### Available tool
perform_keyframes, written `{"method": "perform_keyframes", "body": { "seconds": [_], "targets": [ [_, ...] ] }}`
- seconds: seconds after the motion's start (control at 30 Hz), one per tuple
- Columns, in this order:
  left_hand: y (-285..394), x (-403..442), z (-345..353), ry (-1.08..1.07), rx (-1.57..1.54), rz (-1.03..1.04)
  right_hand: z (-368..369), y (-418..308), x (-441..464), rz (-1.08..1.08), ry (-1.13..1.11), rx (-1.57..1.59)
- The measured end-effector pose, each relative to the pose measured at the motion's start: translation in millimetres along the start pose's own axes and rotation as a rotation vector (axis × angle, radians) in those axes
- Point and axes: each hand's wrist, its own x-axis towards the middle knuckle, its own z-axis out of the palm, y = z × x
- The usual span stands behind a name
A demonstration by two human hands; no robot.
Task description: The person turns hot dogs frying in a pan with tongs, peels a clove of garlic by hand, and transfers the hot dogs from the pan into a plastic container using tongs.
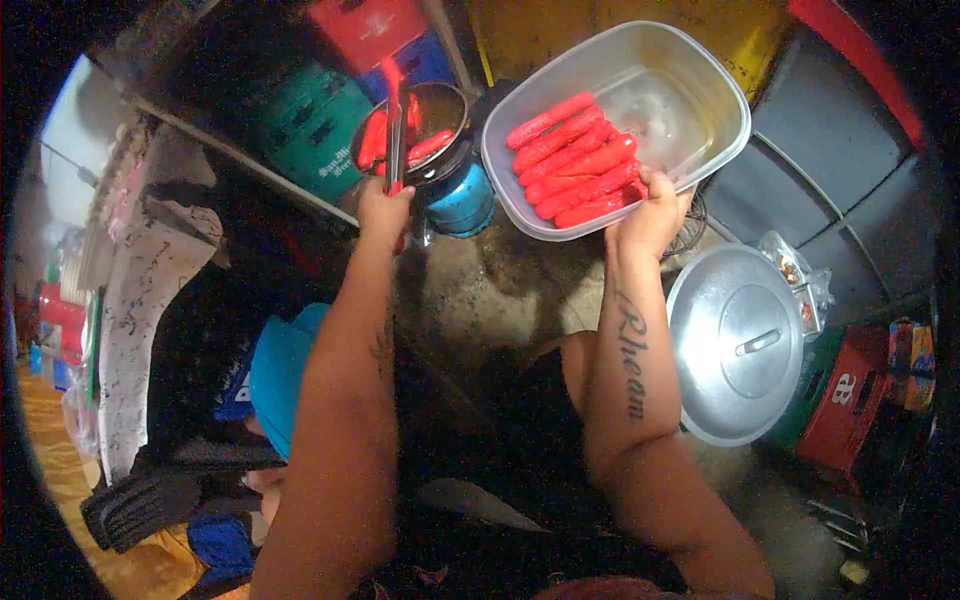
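My left hand (383, 212) is closed round a pair of tongs (393, 130) with red tips, held over a dark pan (452, 105). Several red sausages (431, 148) lie in the pan, which sits above a blue gas canister (461, 203). My right hand (652, 215) grips the near rim of a clear plastic container (680, 90), tilted toward me. Inside it, several bright red sausages (575, 160) lie side by side on the left. Whether the tongs' tips touch anything is hard to tell.
A large round metal lid (735, 345) is at the right, beside a small plastic bag (818, 285). Green (315, 135) and red (372, 35) crates stand behind the pan. Another red crate (845, 400) is at the lower right, and a blue-green rounded object (280, 375) beside my left forearm.
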Motion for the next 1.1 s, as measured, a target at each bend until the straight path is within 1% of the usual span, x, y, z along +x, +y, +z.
{"method": "perform_keyframes", "body": {
  "seconds": [0.1,0.2,0.3,0.4,0.5,0.6,0.67,0.7,0.8,0.9,1.0,1.1],
  "targets": [
    [-8,-5,-1,0.035,0.084,-0.056,-2,2,-1,0.021,0.025,-0.05],
    [-21,-3,-5,0.093,0.089,0.02,2,2,-5,0.074,0.046,-0.003],
    [-32,1,-13,0.022,0.17,-0.002,4,1,-6,0.098,0.019,-0.021],
    [-40,-1,-23,-0.029,0.053,-0.033,17,-2,-12,0.036,0.066,-0.034],
    [-41,-10,-35,-0.049,0.104,-0.002,25,-10,-18,0.046,0.087,-0.072],
    [-38,-19,-47,-0.033,0.046,-0.059,20,-4,-15,0.053,0.074,-0.105],
    [-65,-11,-46,-0.02,0.091,-0.029,24,-6,-17,0.06,0.104,-0.113],
    [-68,-9,-50,-0.013,0.113,-0.014,26,-7,-19,0.064,0.12,-0.117],
    [-71,-10,-62,-0.114,0.039,-0.101,20,-5,-17,0.06,0.055,-0.151],
    [-50,-25,-81,-0.102,0.066,0.054,4,11,-9,0.104,0.052,-0.15],
    [-8,-52,-104,-0.084,-0.001,0.151,1,13,-7,0.138,0.029,-0.117],
    [0,-61,-120,-0.204,0.082,0.339,-2,14,-4,0.172,-0.023,-0.106]
  ]
}}
